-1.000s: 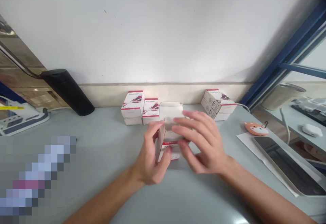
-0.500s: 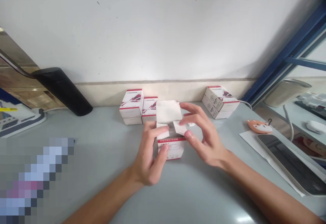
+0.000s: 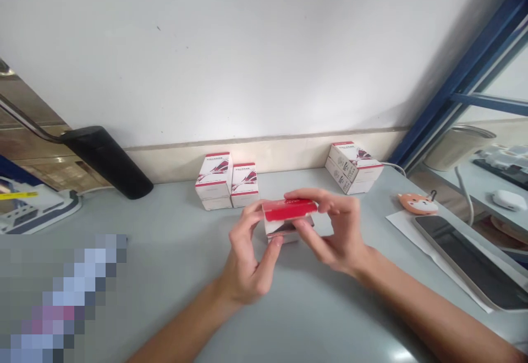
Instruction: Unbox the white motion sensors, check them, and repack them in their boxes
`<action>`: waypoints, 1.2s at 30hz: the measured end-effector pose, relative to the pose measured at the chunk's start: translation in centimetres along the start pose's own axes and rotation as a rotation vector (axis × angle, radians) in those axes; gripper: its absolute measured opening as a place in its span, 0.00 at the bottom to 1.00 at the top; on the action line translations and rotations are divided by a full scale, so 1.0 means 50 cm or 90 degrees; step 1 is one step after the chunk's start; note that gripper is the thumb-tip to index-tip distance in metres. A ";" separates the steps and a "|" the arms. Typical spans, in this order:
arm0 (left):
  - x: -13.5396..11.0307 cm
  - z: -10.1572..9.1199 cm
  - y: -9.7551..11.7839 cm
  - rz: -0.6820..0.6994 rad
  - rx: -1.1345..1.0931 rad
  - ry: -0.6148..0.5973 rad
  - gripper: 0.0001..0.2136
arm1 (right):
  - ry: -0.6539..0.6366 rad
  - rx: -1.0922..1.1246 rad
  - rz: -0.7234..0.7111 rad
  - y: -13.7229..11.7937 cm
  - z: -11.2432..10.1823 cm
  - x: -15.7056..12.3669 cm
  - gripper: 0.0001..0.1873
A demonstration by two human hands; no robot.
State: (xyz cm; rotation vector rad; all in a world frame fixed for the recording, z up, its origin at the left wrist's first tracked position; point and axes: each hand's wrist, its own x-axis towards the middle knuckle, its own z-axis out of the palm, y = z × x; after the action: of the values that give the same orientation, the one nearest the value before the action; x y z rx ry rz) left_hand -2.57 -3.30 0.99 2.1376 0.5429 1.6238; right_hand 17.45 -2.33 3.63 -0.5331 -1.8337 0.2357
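Note:
Between my hands is a small white and red cardboard box [image 3: 284, 210], its red-edged lid folded forward over the top and part of the front still open. My left hand [image 3: 249, 258] grips the box from the left, thumb on the lower front and fingers along the left side. On the right, my right hand [image 3: 336, 228] pinches the lid flap, fingers on top and thumb under its front edge. Any contents of the box are hidden.
Two similar boxes [image 3: 214, 179] stand near the wall on the left, and stacked ones [image 3: 352, 168] on the right. A black cylinder [image 3: 109, 162] leans at the left. An orange animal-face case [image 3: 417, 203] and a phone [image 3: 470, 264] on paper lie at the right.
The lid, upright at the back before, is now folded down toward me with its red side showing. My right hand has moved from a side flap to the lid. The view has shifted slightly.

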 end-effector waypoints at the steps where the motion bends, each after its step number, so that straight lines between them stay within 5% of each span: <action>1: 0.000 0.001 -0.003 0.012 -0.002 0.012 0.31 | 0.001 0.018 0.012 0.003 -0.001 -0.001 0.22; 7: -0.006 -0.001 -0.019 0.014 0.013 0.012 0.35 | 0.013 0.096 0.177 -0.014 -0.002 0.010 0.10; 18: -0.014 -0.010 -0.034 -0.093 0.027 -0.002 0.26 | -0.085 0.075 0.166 -0.007 -0.017 0.023 0.02; 23: -0.007 -0.009 -0.033 0.003 0.044 0.004 0.29 | 0.009 0.061 0.202 -0.012 -0.015 0.031 0.07; 27: 0.005 -0.023 -0.012 0.046 0.127 -0.076 0.24 | 0.115 0.061 0.335 0.020 -0.028 0.038 0.09; 31: 0.018 -0.040 -0.003 0.021 0.172 -0.099 0.20 | -0.036 -0.196 0.445 0.089 -0.051 0.027 0.10; 36: 0.019 -0.033 -0.015 -0.013 0.067 -0.016 0.26 | -0.270 -0.507 0.420 0.124 -0.048 0.000 0.12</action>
State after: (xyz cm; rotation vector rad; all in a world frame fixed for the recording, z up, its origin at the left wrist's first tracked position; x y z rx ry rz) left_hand -4.00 -2.02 1.76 2.2166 0.6537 1.5884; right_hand 21.19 2.87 1.83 -1.7612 -2.0701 0.0401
